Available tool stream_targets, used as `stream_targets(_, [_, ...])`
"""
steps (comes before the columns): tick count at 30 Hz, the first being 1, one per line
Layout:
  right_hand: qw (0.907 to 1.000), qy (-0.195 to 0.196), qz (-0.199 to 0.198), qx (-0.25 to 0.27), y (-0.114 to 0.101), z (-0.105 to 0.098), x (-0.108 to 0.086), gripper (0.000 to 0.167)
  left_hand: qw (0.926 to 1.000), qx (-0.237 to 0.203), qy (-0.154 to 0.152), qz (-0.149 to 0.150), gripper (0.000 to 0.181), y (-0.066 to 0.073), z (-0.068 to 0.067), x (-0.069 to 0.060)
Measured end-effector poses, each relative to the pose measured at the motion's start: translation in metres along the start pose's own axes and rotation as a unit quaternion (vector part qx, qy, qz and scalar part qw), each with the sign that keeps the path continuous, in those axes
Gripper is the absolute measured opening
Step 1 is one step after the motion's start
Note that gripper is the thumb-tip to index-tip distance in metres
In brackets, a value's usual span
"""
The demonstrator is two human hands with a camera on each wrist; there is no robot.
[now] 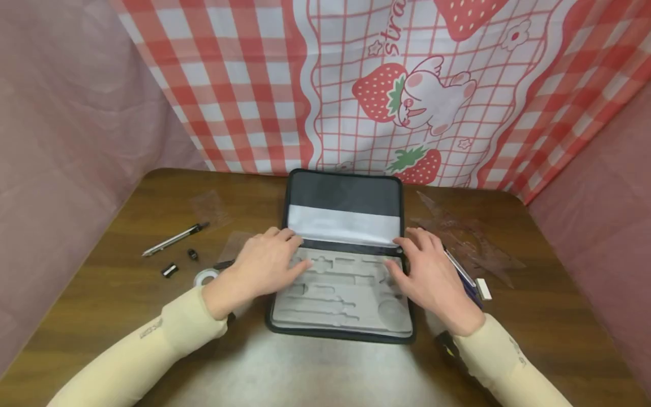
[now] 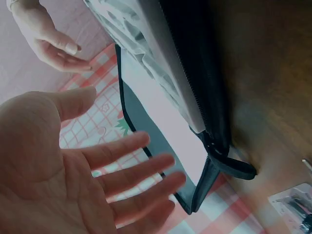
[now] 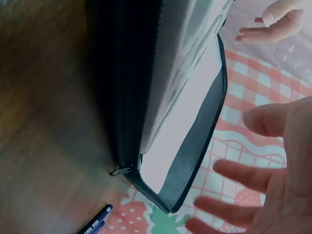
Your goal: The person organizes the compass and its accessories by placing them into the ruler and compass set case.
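A black zippered case (image 1: 341, 338) lies unfolded on the wooden table, its lid with a pale pocket (image 1: 343, 223) tilted back. Its grey molded tray (image 1: 325, 288) has several shaped hollows, with no tools seen in them. Over the tray's left side is my left hand (image 1: 269, 260), fingers spread and relaxed. My right hand (image 1: 427, 271) hovers along the right side in a like pose. In the left wrist view, the left hand (image 2: 112, 170) holds nothing and is apart from the case. The right wrist view shows the right hand (image 3: 263, 180) holding nothing too.
On the left lie a compass (image 1: 173, 240), a small black part (image 1: 192, 254), a sharpener (image 1: 170, 270) and a white ring-shaped roll (image 1: 205, 277). At the right are clear set squares (image 1: 473, 237), a white eraser (image 1: 483, 289) and pens, partly hidden. A checked cloth (image 1: 244, 85) hangs behind the table.
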State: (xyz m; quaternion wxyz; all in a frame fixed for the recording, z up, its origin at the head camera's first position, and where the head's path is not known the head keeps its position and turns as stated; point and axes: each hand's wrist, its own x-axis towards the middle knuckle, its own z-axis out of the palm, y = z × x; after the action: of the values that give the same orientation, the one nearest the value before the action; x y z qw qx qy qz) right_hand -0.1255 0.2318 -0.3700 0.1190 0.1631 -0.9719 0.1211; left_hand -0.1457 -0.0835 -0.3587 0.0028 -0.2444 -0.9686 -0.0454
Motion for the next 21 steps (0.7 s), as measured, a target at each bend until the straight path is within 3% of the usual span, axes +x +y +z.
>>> stream_targets(3, [0.9996,-0.023,-0.014,-0.002,0.000,0.000,-0.002,0.038,0.9996,-0.010,0.006,0.024,0.052,-0.001,0.002,-0.005])
stream_targets(7, [0.9971,-0.046,-0.061,0.009,0.001,0.002,-0.005,0.029,0.9981,-0.023,0.028,0.050,0.039,-0.006,0.006,-0.015])
stream_targets(13, [0.9848,-0.103,-0.137,0.029,0.001,0.012,-0.011,0.033,0.9945,-0.032,0.054,0.084,0.026,-0.017,0.012,-0.034])
stream_targets(21, [0.9792,-0.139,-0.138,0.054,0.005,0.016,-0.013,0.044,0.9895,-0.019,-0.022,0.142,0.043,-0.024,0.011,-0.041])
